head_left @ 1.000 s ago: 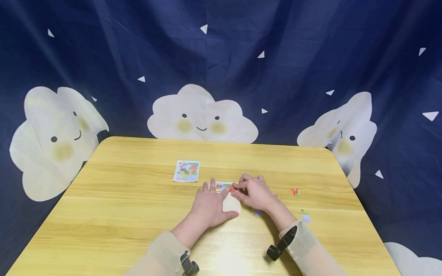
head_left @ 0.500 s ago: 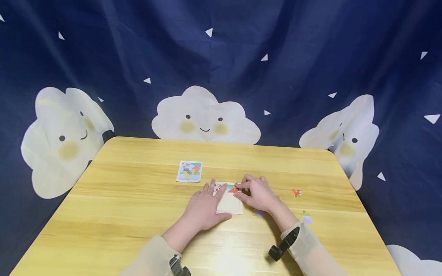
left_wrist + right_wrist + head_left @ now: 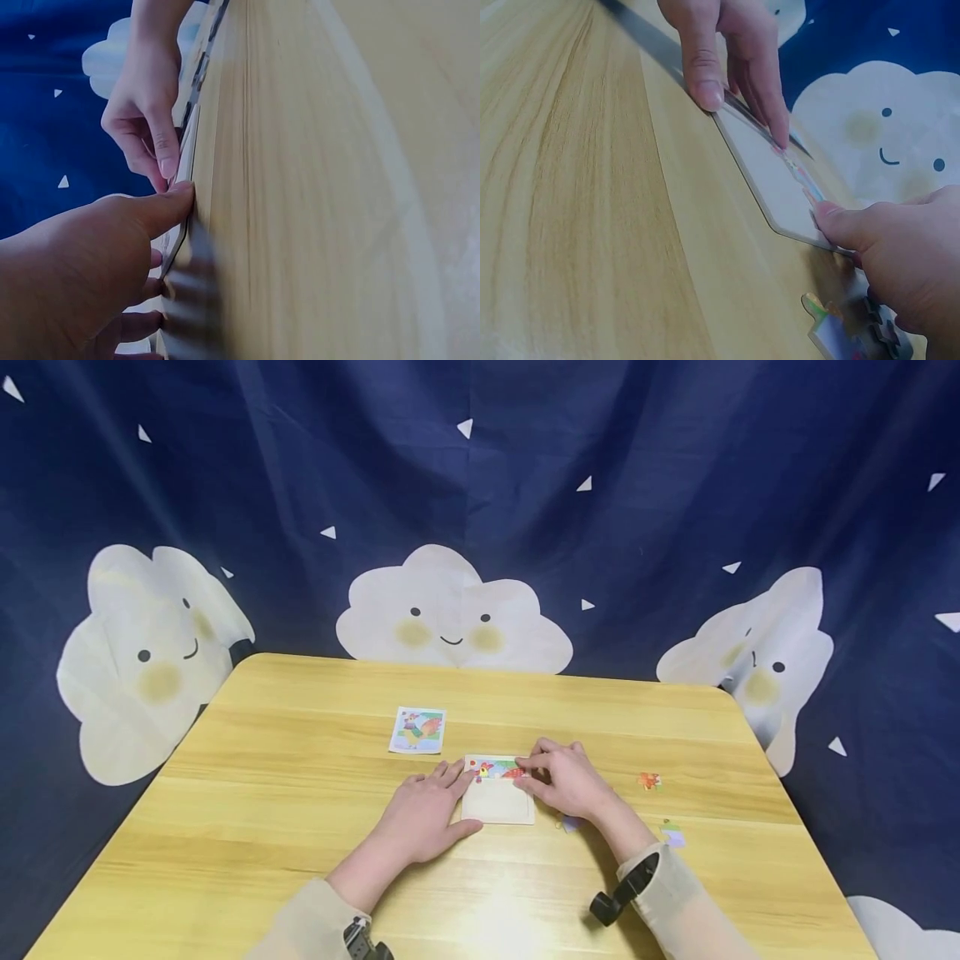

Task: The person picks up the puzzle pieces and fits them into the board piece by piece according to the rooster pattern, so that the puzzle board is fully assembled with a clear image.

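In the head view a pale puzzle tray (image 3: 498,812) lies on the table. A row of printed pieces, with a red-and-yellow bird's head (image 3: 483,769), runs along its far side; the rest of its bed shows bare. My left hand (image 3: 420,818) rests at the tray's left edge, fingers extended and thumb at the near left corner. At the far right end, my right hand (image 3: 572,781) pinches a red puzzle piece (image 3: 514,772) between thumb and curled fingers. The right wrist view shows the right thumb (image 3: 844,225) over that end of the row.
A picture card with a bird (image 3: 417,731) lies behind the tray to the left. Right of the right hand are loose pieces: an orange one (image 3: 650,781) and a green-and-lilac one (image 3: 672,835). A lilac piece (image 3: 571,823) sits partly under the right forearm.
My left hand has slid left, off the tray's middle to its left edge, uncovering the bird's head and the bare bed. My right hand stays at the far right end of the row.
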{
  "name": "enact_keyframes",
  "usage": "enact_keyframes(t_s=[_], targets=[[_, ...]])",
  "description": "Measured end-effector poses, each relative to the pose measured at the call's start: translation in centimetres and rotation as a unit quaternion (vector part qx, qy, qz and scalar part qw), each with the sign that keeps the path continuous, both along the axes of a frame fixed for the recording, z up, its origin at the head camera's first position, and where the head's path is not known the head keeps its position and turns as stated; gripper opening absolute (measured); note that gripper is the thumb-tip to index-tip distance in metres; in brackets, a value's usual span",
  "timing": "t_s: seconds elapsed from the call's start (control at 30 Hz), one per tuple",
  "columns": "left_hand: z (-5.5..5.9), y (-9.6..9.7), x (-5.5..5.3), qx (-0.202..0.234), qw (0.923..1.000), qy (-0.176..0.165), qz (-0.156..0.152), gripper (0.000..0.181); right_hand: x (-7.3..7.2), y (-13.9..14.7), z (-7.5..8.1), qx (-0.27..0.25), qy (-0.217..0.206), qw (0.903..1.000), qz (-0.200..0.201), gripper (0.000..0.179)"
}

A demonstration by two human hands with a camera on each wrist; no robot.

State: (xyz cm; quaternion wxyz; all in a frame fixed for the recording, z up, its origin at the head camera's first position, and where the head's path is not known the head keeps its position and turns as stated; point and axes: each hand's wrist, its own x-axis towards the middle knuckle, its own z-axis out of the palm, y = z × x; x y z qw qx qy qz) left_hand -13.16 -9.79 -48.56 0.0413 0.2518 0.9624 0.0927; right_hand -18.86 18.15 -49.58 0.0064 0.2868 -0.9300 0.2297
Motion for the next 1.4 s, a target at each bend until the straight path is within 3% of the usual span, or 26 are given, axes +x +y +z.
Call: enact_keyframes(t_s=[0.4, 0.53, 0.67, 0.77, 1.0, 1.2, 1.4], targets=[[0.3, 0.3, 0.1, -0.006, 1.0, 0.001, 0.002, 0.081, 0.1, 0.1, 0.3, -0.003, -0.001, 1.0, 0.003, 0.043], [0.5, 0.3, 0.0, -0.004, 1.0, -0.002, 0.004, 0.081, 0.1, 0.6, 1.0, -0.057, -0.015, 0.9981, 0.014, 0.04], [0.5, 0.1, -0.1, -0.008, 0.9999, -0.001, 0.006, 0.08, 0.4, 1.9, 2.2, -0.144, -0.044, 0.9885, 0.011, 0.037], [0.4, 0.0, -0.1, -0.008, 0.9999, -0.003, 0.009, 0.08, 0.9, 3.2, 2.8, -0.172, -0.055, 0.9836, -0.005, 0.036], [0.5, -0.2, -0.3, -0.002, 0.9999, -0.012, 0.01, 0.082, 2.4, 5.7, 2.3, -0.107, -0.055, 0.9921, -0.036, 0.037], [0.5, -0.3, -0.5, 0.01, 0.9998, -0.017, 0.007, 0.083, 2.7, 5.6, 1.3, -0.037, -0.028, 0.9966, -0.067, 0.045], [0.1, 0.1, -0.6, 0.017, 0.9997, -0.016, 0.002, 0.083, 2.3, 5.4, 0.8, -0.02, -0.05, 0.9952, -0.082, 0.028]])
